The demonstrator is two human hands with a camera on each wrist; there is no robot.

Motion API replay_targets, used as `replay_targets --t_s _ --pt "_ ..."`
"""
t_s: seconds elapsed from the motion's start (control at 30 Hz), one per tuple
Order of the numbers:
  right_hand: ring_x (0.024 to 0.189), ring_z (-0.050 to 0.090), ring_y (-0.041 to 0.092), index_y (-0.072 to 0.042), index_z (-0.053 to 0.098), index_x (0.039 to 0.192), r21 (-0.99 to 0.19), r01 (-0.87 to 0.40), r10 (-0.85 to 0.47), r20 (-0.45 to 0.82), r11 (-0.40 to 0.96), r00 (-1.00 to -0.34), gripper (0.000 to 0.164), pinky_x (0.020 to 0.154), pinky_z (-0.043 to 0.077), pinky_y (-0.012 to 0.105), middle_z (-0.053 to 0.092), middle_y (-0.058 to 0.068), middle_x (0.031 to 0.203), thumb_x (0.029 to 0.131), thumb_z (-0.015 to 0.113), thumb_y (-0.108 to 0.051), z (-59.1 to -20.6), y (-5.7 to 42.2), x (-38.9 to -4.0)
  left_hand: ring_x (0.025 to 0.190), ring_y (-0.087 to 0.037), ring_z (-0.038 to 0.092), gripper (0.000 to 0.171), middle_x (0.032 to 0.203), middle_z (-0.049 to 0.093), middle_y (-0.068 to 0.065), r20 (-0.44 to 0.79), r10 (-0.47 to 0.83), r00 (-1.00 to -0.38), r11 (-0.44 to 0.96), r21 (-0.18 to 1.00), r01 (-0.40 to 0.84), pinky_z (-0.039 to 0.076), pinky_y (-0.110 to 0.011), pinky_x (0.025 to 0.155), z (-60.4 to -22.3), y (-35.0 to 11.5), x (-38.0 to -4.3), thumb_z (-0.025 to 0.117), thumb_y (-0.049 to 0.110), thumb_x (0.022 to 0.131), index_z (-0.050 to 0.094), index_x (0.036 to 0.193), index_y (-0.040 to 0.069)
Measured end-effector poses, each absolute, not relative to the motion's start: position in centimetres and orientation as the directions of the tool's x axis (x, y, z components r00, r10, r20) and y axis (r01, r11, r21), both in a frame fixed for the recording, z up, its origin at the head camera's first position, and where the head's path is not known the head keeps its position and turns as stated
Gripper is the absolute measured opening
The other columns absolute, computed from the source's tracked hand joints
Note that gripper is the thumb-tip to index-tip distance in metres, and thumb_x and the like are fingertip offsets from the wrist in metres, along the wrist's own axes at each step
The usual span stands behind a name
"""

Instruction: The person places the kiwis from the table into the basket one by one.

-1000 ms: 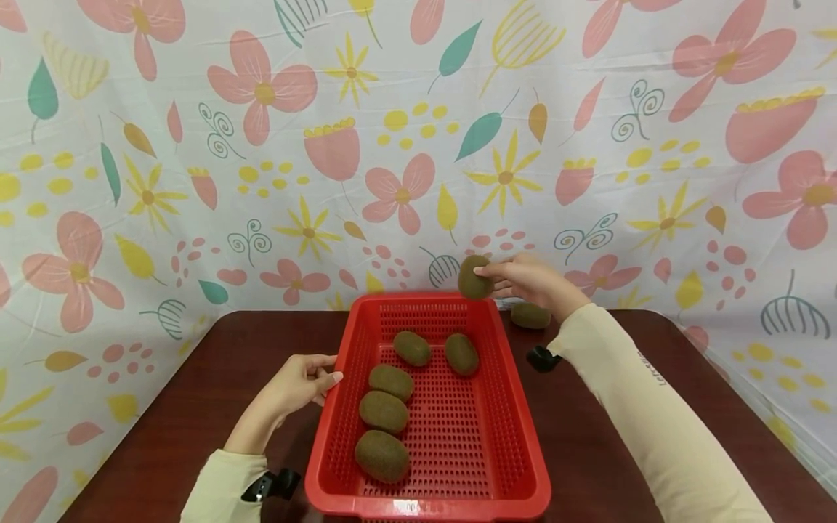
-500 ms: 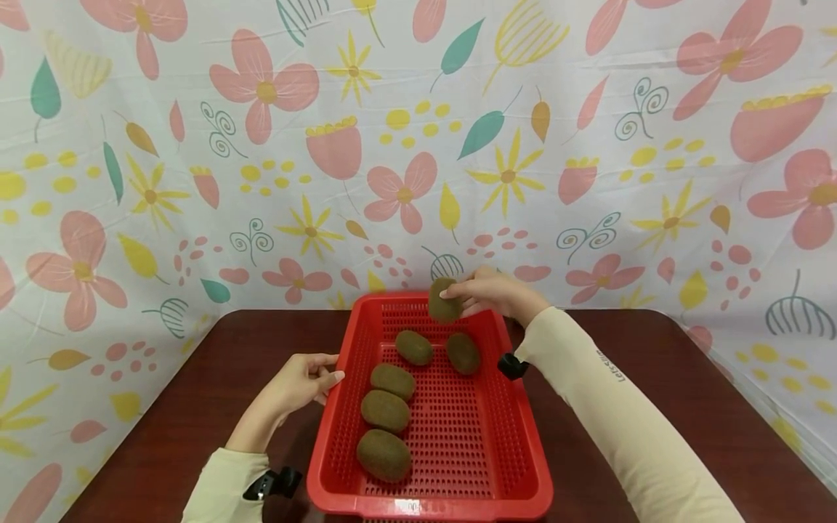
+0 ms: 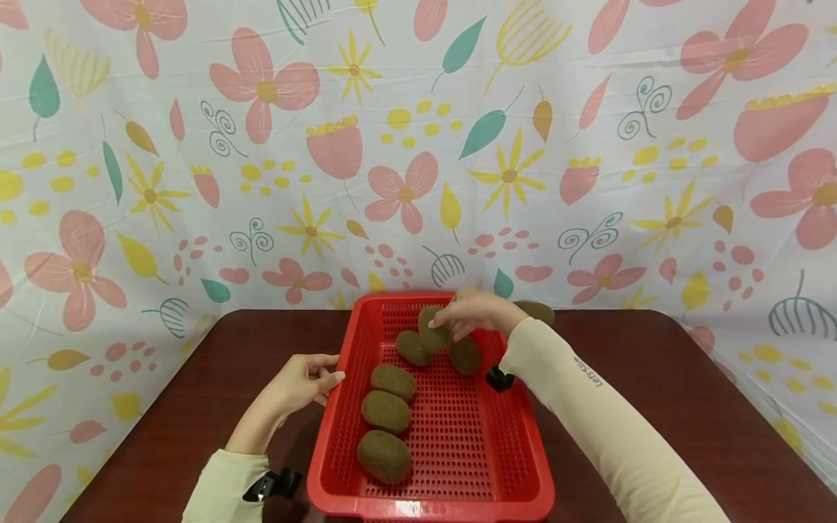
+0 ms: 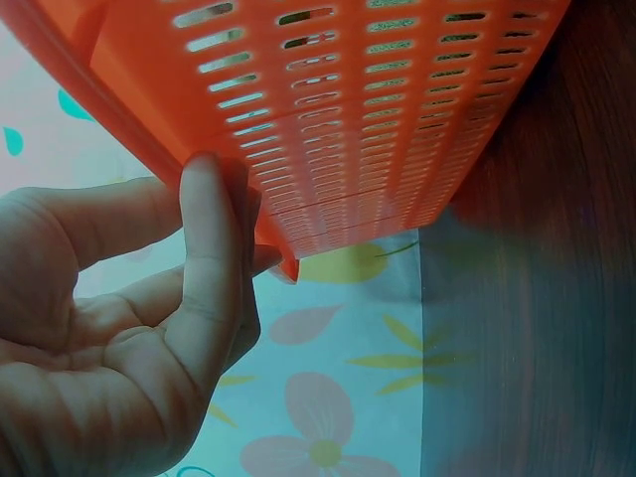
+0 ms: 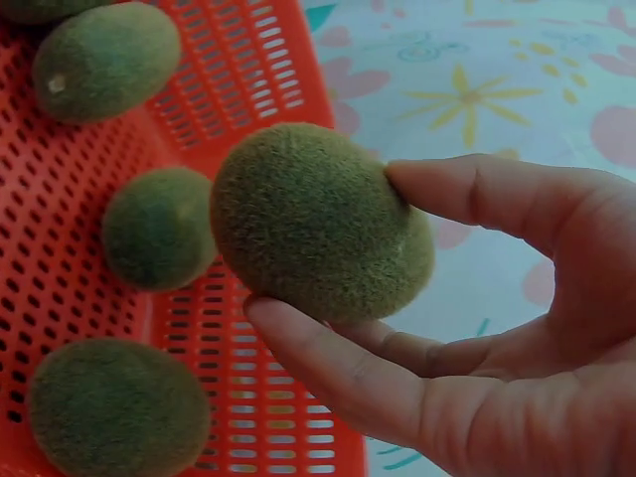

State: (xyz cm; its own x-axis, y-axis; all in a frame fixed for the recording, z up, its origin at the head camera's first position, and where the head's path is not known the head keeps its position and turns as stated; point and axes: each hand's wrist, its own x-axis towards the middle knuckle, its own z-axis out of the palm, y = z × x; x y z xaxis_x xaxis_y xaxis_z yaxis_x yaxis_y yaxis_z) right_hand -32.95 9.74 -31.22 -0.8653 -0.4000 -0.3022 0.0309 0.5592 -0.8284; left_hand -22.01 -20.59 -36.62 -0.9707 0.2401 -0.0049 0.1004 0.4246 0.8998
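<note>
My right hand (image 3: 482, 312) pinches a brown fuzzy kiwi (image 3: 434, 331) between thumb and fingers over the far end of a red plastic basket (image 3: 428, 507). In the right wrist view, the thumb presses one side of the held kiwi (image 5: 320, 224) and the fingers support the other. Below it lie two kiwis, one on the left (image 3: 412, 350) and another on the right (image 3: 466, 356), both partly covered from the head view. At the basket's left side, my left hand (image 3: 297, 385) grips the rim (image 4: 149, 149) with thumb and fingers.
Along the basket's left wall, several kiwis (image 3: 386, 411) lie in a row. Another kiwi (image 3: 536, 312) rests on the dark wooden table (image 3: 628, 363) beyond the right forearm. A flowered cloth (image 3: 418, 145) hangs behind the table.
My right hand has carried the kiwi left and down, from beside the basket's far right corner to over its far inside. My left hand has stayed at the rim.
</note>
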Motion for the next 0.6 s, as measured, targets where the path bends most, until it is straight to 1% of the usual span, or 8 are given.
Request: replay_targets --t_s 0.17,0.2,0.23,0.27,0.33,0.4,0.43,0.6 --pt "0.076 0.064 0.024 -0.013 0.037 0.059 -0.779 0.034 -0.409 -0.364 0.626 -0.837 0.043 0.083 0.056 0.042 0.042 0.002 0.063 0.081 0.073 -0.017 -32.1 9.4 -32.9 0.067 -0.025 0.066 0.047 0.077 0.061 -0.012 -0.006 0.236 -0.972 0.425 0.9 0.097 0.059 -0.04 0.064 -36.6 -20.6 -22.0 0.06 0.008 0.095 0.046 0.135 -0.013" --pt "0.08 0.066 0.026 -0.01 0.04 0.063 -0.771 0.037 -0.407 -0.375 0.635 -0.833 0.038 0.082 0.057 0.042 0.047 0.005 0.07 0.08 0.074 -0.016 -32.3 9.3 -32.9 0.067 -0.025 0.066 0.047 0.077 0.061 -0.012 -0.006 0.234 -0.972 0.425 0.9 0.096 0.059 -0.04 0.064 -36.6 -20.6 -22.0 0.06 0.009 0.095 0.047 0.135 -0.013" --pt "0.087 0.067 0.03 -0.003 0.048 0.074 -0.765 0.043 -0.405 -0.387 0.643 -0.829 0.029 0.081 0.057 0.042 0.053 0.009 0.084 0.08 0.074 -0.015 -32.5 9.2 -32.9 0.067 -0.025 0.067 0.047 0.077 0.061 -0.012 -0.005 0.234 -0.972 0.427 0.899 0.098 0.059 -0.04 0.064 -36.6 -20.6 -22.0 0.06 0.009 0.095 0.047 0.134 -0.013" --pt "0.094 0.066 0.034 0.004 0.052 0.089 -0.758 0.05 -0.402 -0.4 0.651 -0.824 0.03 0.081 0.057 0.042 0.055 0.016 0.101 0.079 0.074 -0.014 -32.7 9.2 -32.9 0.067 -0.025 0.067 0.047 0.077 0.061 -0.012 -0.005 0.235 -0.972 0.428 0.898 0.099 0.059 -0.04 0.064 -36.6 -20.6 -22.0 0.06 0.009 0.095 0.047 0.134 -0.013" --pt "0.107 0.061 0.04 0.012 0.042 0.123 -0.743 0.07 -0.392 -0.428 0.665 -0.815 0.061 0.081 0.057 0.043 0.044 0.024 0.13 0.078 0.075 -0.013 -33.1 9.0 -32.9 0.067 -0.025 0.067 0.046 0.077 0.061 -0.012 -0.005 0.231 -0.973 0.429 0.898 0.097 0.059 -0.04 0.064 -36.6 -20.6 -22.0 0.06 0.009 0.095 0.047 0.134 -0.013" --pt "0.116 0.055 0.045 0.011 0.023 0.142 -0.728 0.085 -0.383 -0.453 0.68 -0.805 0.086 0.082 0.056 0.044 0.029 0.027 0.145 0.078 0.076 -0.012 -33.4 8.8 -32.8 0.067 -0.025 0.067 0.046 0.077 0.061 -0.012 -0.008 0.227 -0.974 0.428 0.899 0.093 0.059 -0.04 0.064 -36.6 -20.6 -22.0 0.06 0.009 0.095 0.047 0.134 -0.013" --pt "0.117 0.054 0.045 0.01 0.021 0.144 -0.715 0.085 -0.378 -0.462 0.694 -0.802 0.09 0.082 0.056 0.044 0.029 0.028 0.145 0.078 0.077 -0.012 -33.6 8.7 -32.7 0.067 -0.025 0.067 0.046 0.077 0.061 -0.012 -0.009 0.228 -0.974 0.427 0.899 0.092 0.059 -0.04 0.064 -36.7 -20.6 -22.0 0.06 0.009 0.095 0.047 0.134 -0.013" --pt "0.106 0.061 0.041 0.008 0.037 0.134 -0.66 0.064 -0.358 -0.484 0.749 -0.798 0.075 0.079 0.057 0.041 0.049 0.023 0.126 0.076 0.079 -0.014 -33.7 8.4 -32.3 0.068 -0.025 0.067 0.047 0.077 0.061 -0.012 -0.009 0.232 -0.973 0.428 0.899 0.093 0.059 -0.041 0.065 -36.7 -20.6 -22.1 0.06 0.009 0.095 0.047 0.134 -0.013"
